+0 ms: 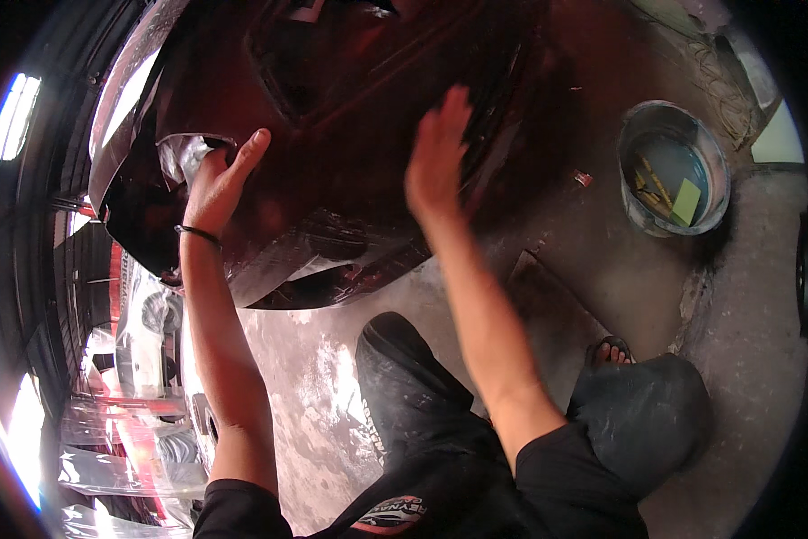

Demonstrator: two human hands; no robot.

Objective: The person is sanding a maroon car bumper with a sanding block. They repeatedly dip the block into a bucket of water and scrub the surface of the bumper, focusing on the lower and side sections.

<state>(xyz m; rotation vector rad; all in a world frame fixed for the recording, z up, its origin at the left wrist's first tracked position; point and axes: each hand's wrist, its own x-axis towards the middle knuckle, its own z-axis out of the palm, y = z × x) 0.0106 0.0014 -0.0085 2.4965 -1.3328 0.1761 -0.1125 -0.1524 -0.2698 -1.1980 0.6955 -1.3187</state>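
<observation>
A large, glossy dark red car bumper (332, 171) fills the upper middle of the view. My left hand (217, 190) grips it at an opening on its left side; the thumb lies on the outer face, and the fingers reach into the opening, mostly out of sight. Over the bumper's right part is my right hand (438, 157), slightly blurred, with straight fingers pointing away from me. It holds nothing that I can see; whether the palm touches the surface I cannot tell.
To the right, a bucket (674, 171) holds cloudy water, a yellow-green block and yellowish strips. A reddish scrap (583, 179) lies on the floor near it. Plastic-wrapped car parts (143, 359) stand at the left. My bent knees are below the bumper.
</observation>
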